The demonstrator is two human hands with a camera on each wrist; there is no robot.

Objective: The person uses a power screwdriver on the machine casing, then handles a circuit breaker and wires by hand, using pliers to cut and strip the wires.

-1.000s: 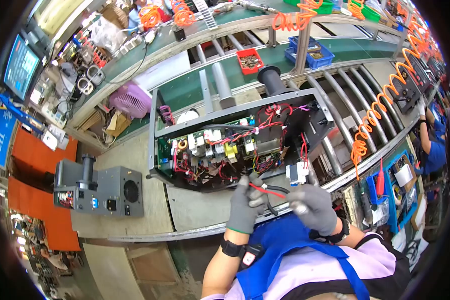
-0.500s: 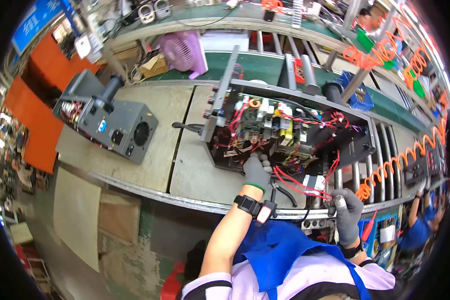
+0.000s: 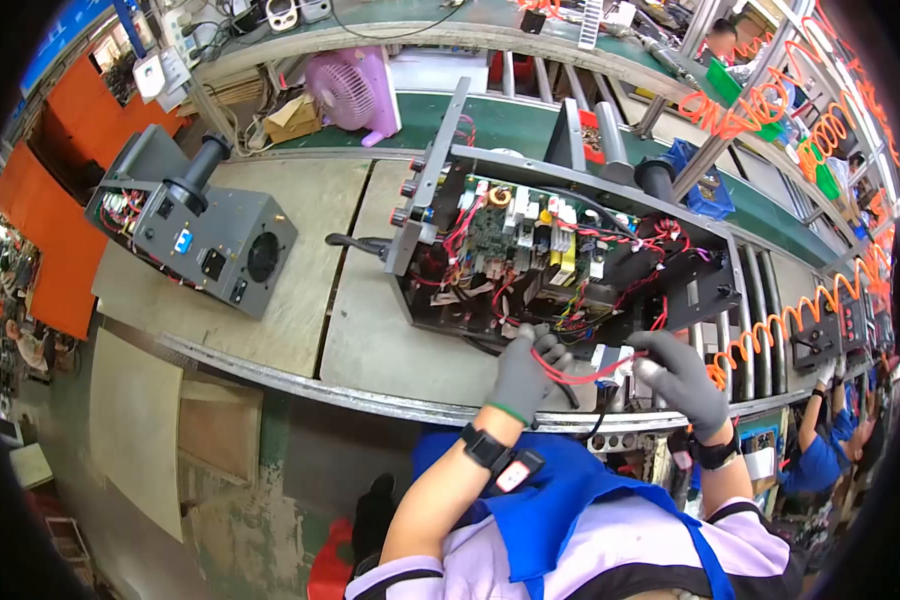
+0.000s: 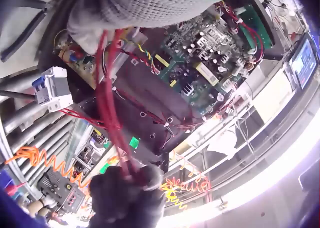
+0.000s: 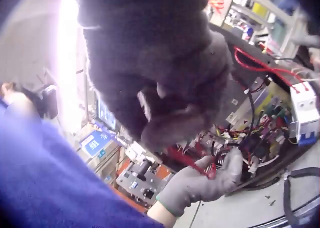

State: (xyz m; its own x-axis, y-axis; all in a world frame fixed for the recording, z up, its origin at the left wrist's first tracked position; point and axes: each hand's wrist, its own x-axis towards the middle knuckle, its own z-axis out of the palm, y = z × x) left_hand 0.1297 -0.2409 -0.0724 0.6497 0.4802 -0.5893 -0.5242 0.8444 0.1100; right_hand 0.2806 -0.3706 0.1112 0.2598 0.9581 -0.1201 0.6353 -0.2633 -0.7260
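Both hands wear grey gloves and hold a bundle of red wires (image 3: 582, 379), stretched between them in front of an opened dark metal chassis (image 3: 705, 290). My left hand (image 3: 526, 375) pinches one end near the chassis's front edge. At the other end, the fingers of my right hand (image 3: 685, 382) are curled around the wires. Circuit boards (image 4: 200, 63) and bunched wiring fill the chassis. A white circuit breaker (image 5: 305, 110) with red wires attached sits beside the right hand. Black-handled pliers (image 4: 25, 35) lie on the bench, partly hidden behind the left hand in the head view.
A second grey machine (image 3: 205, 235) stands on the bench at left. Metal rollers (image 3: 760, 300) run on the right, under a coiled orange air hose (image 3: 770, 335). Behind the chassis are a purple fan (image 3: 350, 95) and a blue bin (image 3: 708, 190). Another worker (image 3: 820, 440) is at far right.
The head view has turned leftward. My left hand reached to the chassis front half a second ago and has since drawn back toward me. The right hand has moved up, and the wires now sag between both hands.
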